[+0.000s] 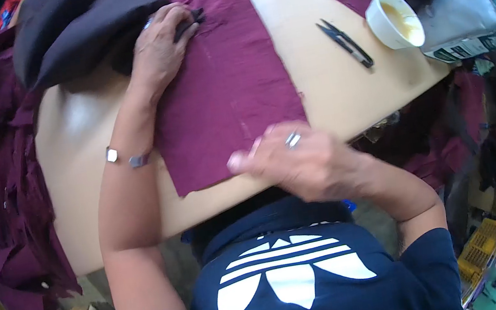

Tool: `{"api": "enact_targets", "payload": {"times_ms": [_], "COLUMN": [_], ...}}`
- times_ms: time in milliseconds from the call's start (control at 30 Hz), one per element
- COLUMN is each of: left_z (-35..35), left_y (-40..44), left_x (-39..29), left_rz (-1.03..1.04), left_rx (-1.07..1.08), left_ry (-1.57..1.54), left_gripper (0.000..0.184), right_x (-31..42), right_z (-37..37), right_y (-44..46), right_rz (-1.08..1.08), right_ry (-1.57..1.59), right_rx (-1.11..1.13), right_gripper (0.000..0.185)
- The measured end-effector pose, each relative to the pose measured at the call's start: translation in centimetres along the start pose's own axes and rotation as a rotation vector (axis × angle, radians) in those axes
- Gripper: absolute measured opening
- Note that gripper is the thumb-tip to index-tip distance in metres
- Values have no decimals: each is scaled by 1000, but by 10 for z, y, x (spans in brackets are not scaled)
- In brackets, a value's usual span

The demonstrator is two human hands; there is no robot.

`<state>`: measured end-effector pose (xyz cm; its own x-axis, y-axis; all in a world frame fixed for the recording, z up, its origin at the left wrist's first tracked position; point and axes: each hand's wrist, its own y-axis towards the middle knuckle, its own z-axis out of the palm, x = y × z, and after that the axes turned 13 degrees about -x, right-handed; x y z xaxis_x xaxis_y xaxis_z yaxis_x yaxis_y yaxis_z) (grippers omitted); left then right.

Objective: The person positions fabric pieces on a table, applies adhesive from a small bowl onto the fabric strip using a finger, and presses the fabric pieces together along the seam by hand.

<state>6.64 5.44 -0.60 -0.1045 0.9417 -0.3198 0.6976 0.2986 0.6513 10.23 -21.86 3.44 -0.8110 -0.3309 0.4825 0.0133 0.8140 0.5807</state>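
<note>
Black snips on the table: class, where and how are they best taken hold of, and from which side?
Grip the snips by the handles, probably with the right hand, coming from the wearer's side. They lie flat, pointed blades facing away and handles nearest the wearer; the white bowl stands close on their right.

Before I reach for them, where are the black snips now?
In the head view, the black snips lie on the tabletop right of center, between the maroon cloth and the white bowl, nearer the bowl.
</note>
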Motion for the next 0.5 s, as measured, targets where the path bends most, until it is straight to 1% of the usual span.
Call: {"api": "enact_targets", "payload": {"times_ms": [67,100,133,200,233,300,333,400,500], "left_z": [0,-1,-3,-8,-9,-5,-3,-2,-2], "left_y": [0,1,2,5,6,6,5,5,6], "left_x": [-2,-3,-5,-9,-9,-5,-4,-2,0], "left_rz": [-35,-69,-103,-139,-158,-147,-144,-185,-222], "left_rx": [2,24,47,64,75,-5,-44,-38,-44], "left_ry": [10,2,-2,-11,-10,-81,-114,-125,-165], "left_gripper": [16,16,16,16,16,15,15,15,15], "right_x": [-21,-31,-37,-64,-75,-92,-95,-102,-113], "right_z": [-50,-73,-103,-148,-161,-173,-174,-172,-172], "right_y": [2,-5,-3,-18,-27,-40,-39,-36,-37], "right_rz": [41,235,362,365,404,483,526,610,621], "right_ry": [-202,-353,-541,-892,-957,-1072,-1082,-1092,-1116], "right_rx": [-200,-306,-286,-172,-112,13,51,132,157], "right_gripper": [39,41,45,50,52,56,57,58,56]}}
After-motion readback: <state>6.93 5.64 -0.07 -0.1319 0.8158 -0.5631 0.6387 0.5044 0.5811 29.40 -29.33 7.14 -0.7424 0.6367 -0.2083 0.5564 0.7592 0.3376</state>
